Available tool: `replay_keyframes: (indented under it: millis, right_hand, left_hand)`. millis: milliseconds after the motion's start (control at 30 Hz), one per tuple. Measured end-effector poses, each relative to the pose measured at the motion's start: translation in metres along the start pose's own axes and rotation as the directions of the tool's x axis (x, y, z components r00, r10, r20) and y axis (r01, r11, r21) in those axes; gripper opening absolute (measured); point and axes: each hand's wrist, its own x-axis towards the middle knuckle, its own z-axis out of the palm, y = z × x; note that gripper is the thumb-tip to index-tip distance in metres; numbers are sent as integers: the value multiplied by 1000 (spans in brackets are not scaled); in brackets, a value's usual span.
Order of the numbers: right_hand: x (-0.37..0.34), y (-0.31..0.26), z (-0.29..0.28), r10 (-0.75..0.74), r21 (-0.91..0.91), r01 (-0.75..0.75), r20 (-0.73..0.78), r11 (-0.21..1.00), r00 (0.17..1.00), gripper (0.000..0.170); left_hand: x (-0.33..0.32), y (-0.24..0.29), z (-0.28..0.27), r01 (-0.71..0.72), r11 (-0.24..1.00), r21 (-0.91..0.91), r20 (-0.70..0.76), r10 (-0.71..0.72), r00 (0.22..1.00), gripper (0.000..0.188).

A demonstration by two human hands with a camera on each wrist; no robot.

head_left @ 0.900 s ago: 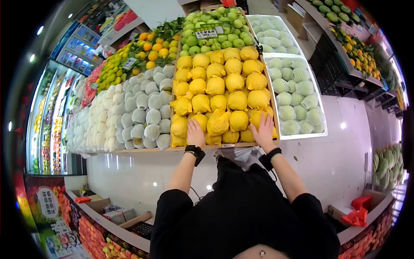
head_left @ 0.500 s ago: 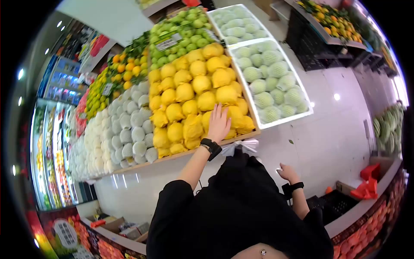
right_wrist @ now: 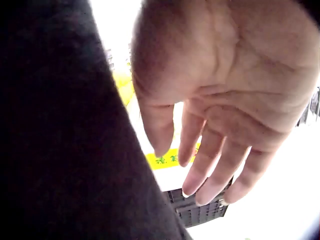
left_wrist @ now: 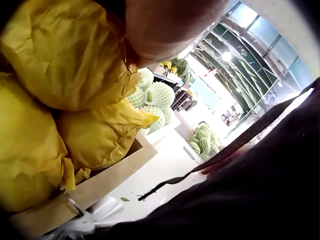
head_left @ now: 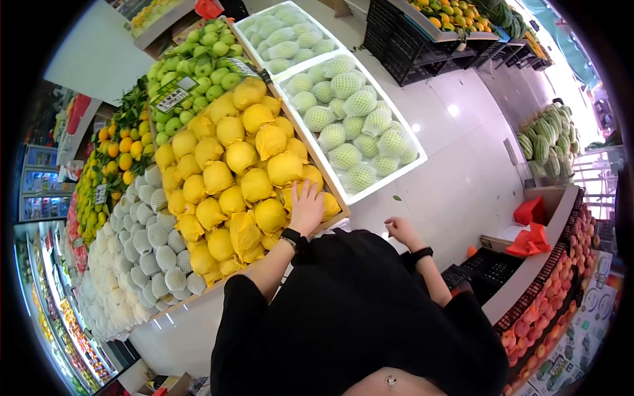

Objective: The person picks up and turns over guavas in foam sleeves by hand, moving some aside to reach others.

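- Left hand (head_left: 307, 210): this unit is resting palm down on the yellow-wrapped round fruit (head_left: 241, 158), at the near right corner of the wooden-framed bin. The fingers are extending forward with slight gaps between them.
- Left wrist view: the underside of the hand is bearing against the paper of one wrapped fruit. Further wrapped fruit is lying directly beside and below it, just inside the wooden rim (left_wrist: 112, 177).
- Right hand (head_left: 401, 231): this unit is hanging in the air in front of the body, to the right of the bin and apart from the fruit. In the right wrist view the palm is showing, and the fingers are hanging loosely, slightly bent, with gaps between some of them.
- Wristbands: a black band (head_left: 294, 239) is encircling the left wrist; a second black band (head_left: 422, 253) is encircling the right wrist.
- Yellow-wrapped fruit, placement: the pieces are sitting close together in rows, filling the bin in front of the person.
- Far end: green apples (head_left: 198, 79) are lying beyond the wrapped fruit, with a price sign (head_left: 173, 100) standing among them.
- Right side: a white foam box (head_left: 391, 182) is adjoining the bin and holding fruit in pale green foam nets (head_left: 360, 103).
- Left side: fruit in whitish foam nets (head_left: 158, 234) is lying in a sloping bank.
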Motion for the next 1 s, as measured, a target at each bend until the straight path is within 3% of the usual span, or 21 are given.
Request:
replay_keyframes:
  millis: [67,133,200,267,333,433,567,667,733,833,1000]
  right_hand:
    - [14,-42,-30,85,57,-81,-70,995,994,27]
    - [43,-54,-47,41,10,-40,-196,999,980,28]
    - [73,-66,-70,-56,-149,18,-257,989,965,23]
    - [95,-90,-93,-291,-330,190,-292,925,911,14]
    - [125,-113,-113,-505,-498,345,-232,796,832,27]
    - [163,-117,-141,-543,-746,386,39,543,839,53]
    - [200,-108,-164,-516,-688,581,339,435,787,59]
    - [206,-108,-187,-567,-600,702,447,384,692,63]
    - [208,-98,-192,-631,-555,752,451,355,631,67]
    - [209,-93,-194,-708,-553,787,438,273,554,68]
    - [224,-83,-188,-682,-533,797,471,284,559,72]
  left_hand:
    - [2,2,-4,18,1000,-17,-7,-18,1000,24]
    - [4,0,-5,44,999,-28,-7,-44,999,24]
    - [4,3,-4,88,995,-42,5,-88,996,23]
    - [3,5,-4,117,991,-62,7,-116,993,22]
    - [6,3,-4,150,985,-83,3,-150,989,22]
    - [11,6,-4,192,977,-95,-19,-195,981,22]
    - [16,23,-2,338,937,-88,-35,-342,939,21]
    - [30,47,9,491,871,-19,-107,-490,865,22]
    - [43,68,24,575,818,12,-176,-564,806,22]
    - [60,103,41,583,805,-105,-154,-593,791,24]
    - [66,140,72,615,705,-354,-18,-662,749,21]
